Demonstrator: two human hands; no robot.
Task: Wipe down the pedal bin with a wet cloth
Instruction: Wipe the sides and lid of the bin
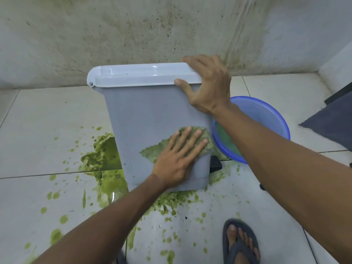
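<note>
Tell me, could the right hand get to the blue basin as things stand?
Probably yes. The right hand grips the bin's lid, so it must let go first; the blue basin sits open just beside the bin, nothing visibly blocking.

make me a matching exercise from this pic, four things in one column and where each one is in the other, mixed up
Things:
1. left hand
2. right hand
3. basin
4. pedal

Places:
A. grips the lid corner
B. on the floor right of the bin
C. flat on the cloth on the bin's side
D. sticks out at the bin's base

Pairs: 1-C, 2-A, 3-B, 4-D
</note>
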